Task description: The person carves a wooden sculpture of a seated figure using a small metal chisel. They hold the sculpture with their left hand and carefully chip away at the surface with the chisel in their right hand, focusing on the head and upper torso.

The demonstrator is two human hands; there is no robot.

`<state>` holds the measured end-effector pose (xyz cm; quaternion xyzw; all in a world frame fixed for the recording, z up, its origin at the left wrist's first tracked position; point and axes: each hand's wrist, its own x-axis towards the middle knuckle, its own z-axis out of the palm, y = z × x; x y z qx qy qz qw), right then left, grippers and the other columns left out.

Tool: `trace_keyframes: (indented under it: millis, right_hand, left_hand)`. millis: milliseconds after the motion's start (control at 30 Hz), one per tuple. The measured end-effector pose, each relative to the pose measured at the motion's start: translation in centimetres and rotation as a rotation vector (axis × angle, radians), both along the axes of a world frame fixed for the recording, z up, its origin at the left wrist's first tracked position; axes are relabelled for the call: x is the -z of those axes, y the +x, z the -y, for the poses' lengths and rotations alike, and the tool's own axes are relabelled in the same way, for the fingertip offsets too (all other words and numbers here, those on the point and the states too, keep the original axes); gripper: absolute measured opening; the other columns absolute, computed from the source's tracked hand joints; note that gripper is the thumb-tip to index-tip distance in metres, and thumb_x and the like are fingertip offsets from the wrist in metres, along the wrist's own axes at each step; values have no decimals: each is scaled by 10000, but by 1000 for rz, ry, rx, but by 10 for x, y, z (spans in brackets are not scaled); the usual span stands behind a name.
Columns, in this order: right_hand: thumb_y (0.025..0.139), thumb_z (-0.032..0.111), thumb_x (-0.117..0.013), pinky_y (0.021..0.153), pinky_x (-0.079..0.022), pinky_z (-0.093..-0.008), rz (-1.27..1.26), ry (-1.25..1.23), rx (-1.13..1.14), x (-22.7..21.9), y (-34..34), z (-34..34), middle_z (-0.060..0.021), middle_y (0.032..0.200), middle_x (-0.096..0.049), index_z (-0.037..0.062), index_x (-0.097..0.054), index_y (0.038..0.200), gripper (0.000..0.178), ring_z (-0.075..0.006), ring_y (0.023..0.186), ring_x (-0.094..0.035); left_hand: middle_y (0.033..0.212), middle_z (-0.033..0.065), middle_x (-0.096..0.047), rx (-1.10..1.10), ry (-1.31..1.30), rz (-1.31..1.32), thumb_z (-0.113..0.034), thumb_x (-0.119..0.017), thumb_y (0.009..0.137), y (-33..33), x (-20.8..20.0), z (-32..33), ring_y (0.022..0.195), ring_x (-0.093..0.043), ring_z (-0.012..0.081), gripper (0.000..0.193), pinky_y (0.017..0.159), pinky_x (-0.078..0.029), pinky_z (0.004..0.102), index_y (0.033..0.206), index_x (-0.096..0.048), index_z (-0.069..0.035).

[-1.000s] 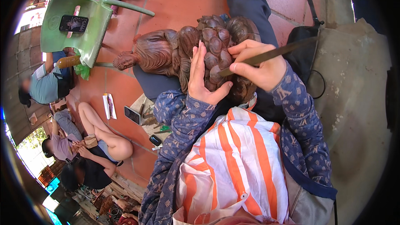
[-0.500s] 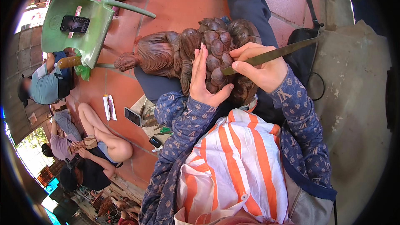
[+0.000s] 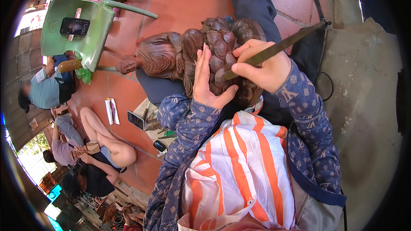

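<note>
A dark brown carved wooden statue (image 3: 159, 55) lies on its side across my lap. Its robed figure and head point left, and its base of rounded, petal-like shapes is under my hands. My left hand (image 3: 209, 89) rests against that base, fingers stretched out together and thumb apart. In my right hand (image 3: 269, 72) is a long, flat metal file (image 3: 291, 42), pinched between thumb and fingers. The lower tip of the file touches a rounded shape just right of my left hand; its far end slants up to the right.
A green plastic chair (image 3: 81, 21) bearing a phone (image 3: 75, 26) stands at upper left. Another phone (image 3: 135, 120), several tools and a black case (image 3: 159, 146) lie on the tiled floor to the left. People sit farther left. A black bag (image 3: 306, 53) lies at right.
The file has shifted slightly toward me and to the left with my right hand, its tip sliding along the carving. My left hand stays in the same place on the statue.
</note>
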<state>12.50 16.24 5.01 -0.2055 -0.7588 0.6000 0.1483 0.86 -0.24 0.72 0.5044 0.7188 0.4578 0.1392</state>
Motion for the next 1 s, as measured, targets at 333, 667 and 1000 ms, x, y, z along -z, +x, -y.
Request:
trace_keyframes:
  millis: [333, 667, 1000]
  right_hand:
    - [754, 168, -752, 683, -521, -322, -42, 76, 35, 2, -1, 1, -112, 788, -667, 11, -686, 800, 177, -231, 735, -666]
    - [809, 139, -713, 750, -523, -303, -116, 26, 10, 4, 10, 5, -132, 933, -681, -30, -690, 828, 172, -218, 837, -676]
    - [766, 127, -746, 735, -510, -316, -131, -28, 0, 6, 10, 1, -133, 919, -674, -17, -706, 811, 155, -231, 852, -666]
  left_hand:
    - [1526, 247, -296, -8, 4, 8, -126, -803, 639, 0, -2, -2, 1433, -244, 413, 1005, 1161, -219, 462, 1476, -275, 46]
    - [1521, 243, -310, -5, 11, 13, -127, -803, 640, 1, -2, -1, 1428, -255, 414, 1004, 1158, -225, 468, 1477, -277, 42]
    - [1524, 239, -308, -14, -5, 14, -147, -802, 645, 0, -3, -2, 1430, -249, 412, 1000, 1157, -229, 464, 1475, -279, 46]
